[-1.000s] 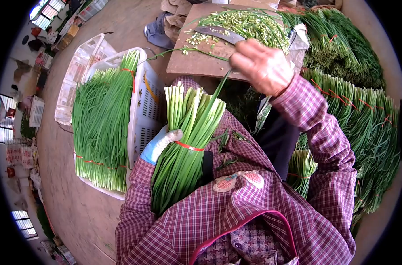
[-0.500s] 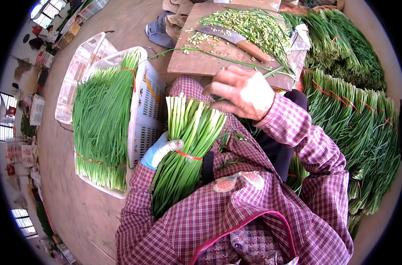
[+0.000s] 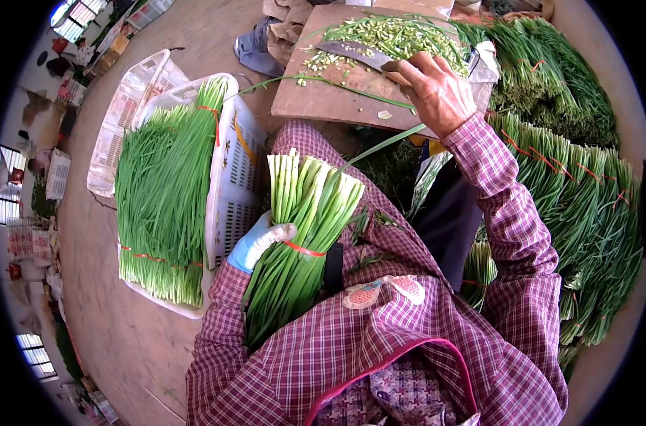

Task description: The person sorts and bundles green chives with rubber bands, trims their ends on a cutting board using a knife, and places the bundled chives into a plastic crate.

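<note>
Bundle of slender green, pale-ended stalks (image 3: 310,213) is resting clasped in white-and-blue-gloved left hand (image 3: 261,243), while bare right hand (image 3: 440,94) is lying curled over near end of curved grey-steel knife (image 3: 375,60), grip unclear, loose hold possibly risking a slip.

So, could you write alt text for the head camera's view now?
A person's left hand holds a bunch of green stalks bound with a red band, while the right hand is at a knife on a board strewn with chopped pieces. A white crate of similar stalks stands to the left.
</note>
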Demonstrator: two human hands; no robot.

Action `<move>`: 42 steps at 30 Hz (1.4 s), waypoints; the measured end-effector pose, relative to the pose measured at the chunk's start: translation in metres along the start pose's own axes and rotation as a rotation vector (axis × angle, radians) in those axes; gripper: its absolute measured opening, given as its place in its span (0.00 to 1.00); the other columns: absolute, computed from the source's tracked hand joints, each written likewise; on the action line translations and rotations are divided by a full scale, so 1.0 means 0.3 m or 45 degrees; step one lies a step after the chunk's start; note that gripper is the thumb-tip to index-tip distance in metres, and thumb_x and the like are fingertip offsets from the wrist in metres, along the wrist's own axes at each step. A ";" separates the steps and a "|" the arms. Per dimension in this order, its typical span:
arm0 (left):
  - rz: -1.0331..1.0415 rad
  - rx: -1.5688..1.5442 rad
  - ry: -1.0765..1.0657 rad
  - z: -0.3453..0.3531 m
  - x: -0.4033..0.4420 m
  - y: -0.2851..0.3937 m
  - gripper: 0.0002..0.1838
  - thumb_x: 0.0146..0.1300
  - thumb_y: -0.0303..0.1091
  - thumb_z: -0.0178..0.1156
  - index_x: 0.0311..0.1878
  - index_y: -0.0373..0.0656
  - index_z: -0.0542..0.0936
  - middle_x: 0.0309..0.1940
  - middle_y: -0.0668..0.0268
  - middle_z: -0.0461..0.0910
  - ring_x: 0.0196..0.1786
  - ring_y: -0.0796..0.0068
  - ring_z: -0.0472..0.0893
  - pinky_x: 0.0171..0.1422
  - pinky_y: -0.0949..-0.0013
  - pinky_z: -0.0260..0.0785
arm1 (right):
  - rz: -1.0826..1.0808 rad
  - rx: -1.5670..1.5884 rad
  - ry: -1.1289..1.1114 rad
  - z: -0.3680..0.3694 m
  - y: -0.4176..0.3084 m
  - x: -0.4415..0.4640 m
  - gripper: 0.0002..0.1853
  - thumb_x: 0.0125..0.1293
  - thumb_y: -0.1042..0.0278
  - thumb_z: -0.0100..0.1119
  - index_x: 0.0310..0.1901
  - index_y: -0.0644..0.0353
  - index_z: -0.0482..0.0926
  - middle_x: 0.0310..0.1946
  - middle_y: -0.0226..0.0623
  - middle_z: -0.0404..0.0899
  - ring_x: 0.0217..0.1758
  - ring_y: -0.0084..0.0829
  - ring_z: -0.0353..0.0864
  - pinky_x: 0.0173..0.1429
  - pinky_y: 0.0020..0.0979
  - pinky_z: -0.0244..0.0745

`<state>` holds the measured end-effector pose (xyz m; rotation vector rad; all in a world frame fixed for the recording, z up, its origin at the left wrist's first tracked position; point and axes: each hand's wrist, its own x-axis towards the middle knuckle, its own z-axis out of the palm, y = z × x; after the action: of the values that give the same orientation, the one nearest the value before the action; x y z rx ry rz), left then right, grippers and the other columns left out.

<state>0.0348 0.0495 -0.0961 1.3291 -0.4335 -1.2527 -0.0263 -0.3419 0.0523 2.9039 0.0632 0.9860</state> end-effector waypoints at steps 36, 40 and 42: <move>0.089 -0.271 0.417 -0.217 -0.192 -0.089 0.48 0.53 0.57 0.70 0.69 0.36 0.63 0.63 0.58 0.72 0.59 0.67 0.76 0.65 0.63 0.72 | 0.333 0.069 -0.669 0.079 0.106 -0.187 0.16 0.58 0.61 0.63 0.48 0.49 0.78 0.31 0.36 0.81 0.38 0.38 0.82 0.41 0.40 0.78; 0.508 -0.046 0.348 0.009 -0.137 0.200 0.51 0.57 0.67 0.61 0.72 0.36 0.59 0.66 0.66 0.66 0.63 0.73 0.68 0.70 0.70 0.61 | 0.250 -0.048 -0.396 0.031 0.115 -0.241 0.38 0.57 0.46 0.66 0.67 0.50 0.65 0.53 0.44 0.74 0.56 0.43 0.74 0.62 0.48 0.66; 0.383 -0.614 0.184 -0.063 -0.133 0.194 0.50 0.48 0.53 0.75 0.69 0.38 0.64 0.62 0.54 0.73 0.57 0.58 0.79 0.62 0.51 0.74 | 0.270 0.521 -0.352 -0.012 -0.043 -0.201 0.45 0.55 0.41 0.67 0.68 0.60 0.62 0.52 0.53 0.74 0.57 0.51 0.74 0.61 0.47 0.68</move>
<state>0.0611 0.0788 -0.0347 0.8966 -0.1995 -0.9273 -0.0765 -0.3327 0.0176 3.4558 -0.0696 0.6449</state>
